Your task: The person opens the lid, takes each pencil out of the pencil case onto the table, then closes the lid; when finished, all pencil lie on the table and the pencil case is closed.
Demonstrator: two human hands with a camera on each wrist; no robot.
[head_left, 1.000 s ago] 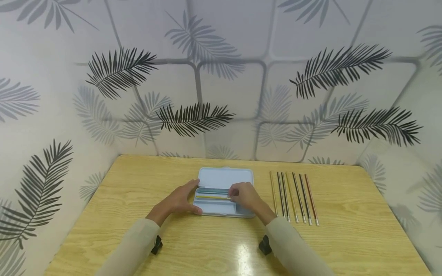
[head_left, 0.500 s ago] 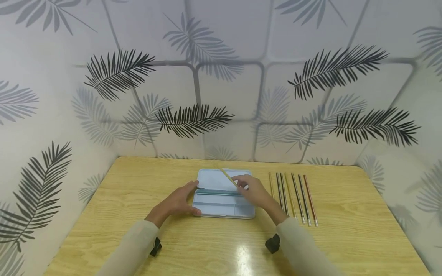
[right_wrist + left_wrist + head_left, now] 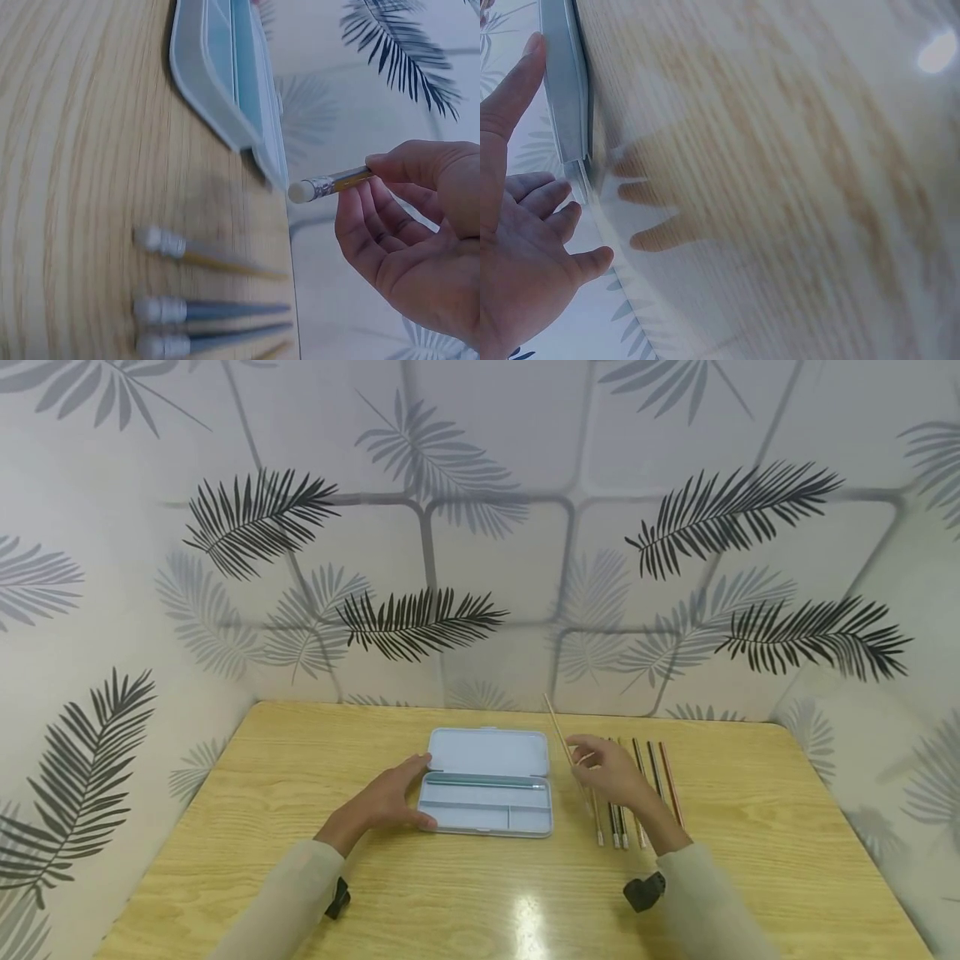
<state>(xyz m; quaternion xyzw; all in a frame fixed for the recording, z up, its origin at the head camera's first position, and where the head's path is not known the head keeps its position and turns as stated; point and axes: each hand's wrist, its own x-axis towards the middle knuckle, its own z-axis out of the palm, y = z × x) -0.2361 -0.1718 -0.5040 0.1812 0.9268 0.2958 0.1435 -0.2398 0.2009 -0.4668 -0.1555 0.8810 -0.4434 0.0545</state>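
My right hand (image 3: 611, 772) pinches a yellow pencil (image 3: 557, 718) between thumb and fingertips, above the table just right of the pencil case. In the right wrist view, the pencil's white eraser (image 3: 302, 191) and silver ferrule face the camera. A pale blue pencil case (image 3: 465, 795) lies with its lid (image 3: 487, 752) folded back. Inside its rear compartment is a green pencil (image 3: 480, 782). My left hand (image 3: 382, 795) spreads along the case's left side, thumb at the front corner and fingers by the lid. The left wrist view shows a straight finger touching the case (image 3: 566, 90).
Several pencils lie in a row on the wooden table (image 3: 360, 893), partly under my right hand and forearm, among them a red pencil (image 3: 670, 777). Their white eraser ends point toward me. Behind the table rises a leaf-patterned wall (image 3: 495, 677).
My right hand has lifted the yellow pencil out of the case and carried it rightward to the row of pencils, tilting it upward. My left hand stays at the case.
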